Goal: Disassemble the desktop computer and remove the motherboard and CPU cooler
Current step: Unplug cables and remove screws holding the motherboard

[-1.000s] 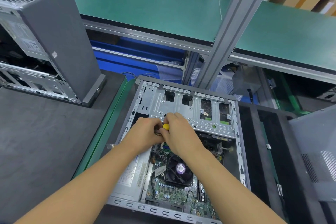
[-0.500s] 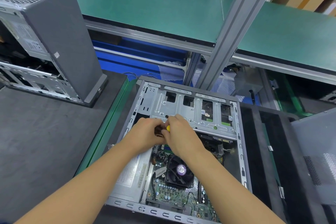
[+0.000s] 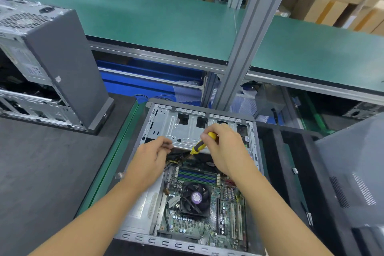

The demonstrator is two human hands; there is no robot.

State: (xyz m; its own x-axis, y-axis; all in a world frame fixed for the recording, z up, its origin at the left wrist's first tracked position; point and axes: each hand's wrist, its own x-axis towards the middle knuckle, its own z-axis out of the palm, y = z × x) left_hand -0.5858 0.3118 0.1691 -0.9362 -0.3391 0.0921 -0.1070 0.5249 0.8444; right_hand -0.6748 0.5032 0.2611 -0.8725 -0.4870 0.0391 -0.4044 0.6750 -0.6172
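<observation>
Early yet, by the look of it. Computer case (image 3: 166, 242) on its side on the dark mat, open face up, near centre. Inside, at the near end: motherboard (image 3: 228, 212) seated in the case, cooler (image 3: 194, 196) with its fan sitting on the board, memory sticks (image 3: 197, 174) in their slots just beyond. None of it lifted out. Far end: metal drive cage (image 3: 182, 131) in place. Right hand (image 3: 225, 148) wrapped round a yellow-and-black screwdriver (image 3: 200, 144), shaft angled down and left under the cage's near edge; tip hidden. Left hand (image 3: 149, 158) just left of it, fingers curled at the cage edge above a bundle of cables (image 3: 172, 161); cannot tell whether pinching anything. Probably working a screw or plug there. Left to do: cables, board screws, cooler, board out. Second tower (image 3: 62, 72) standing far left.
</observation>
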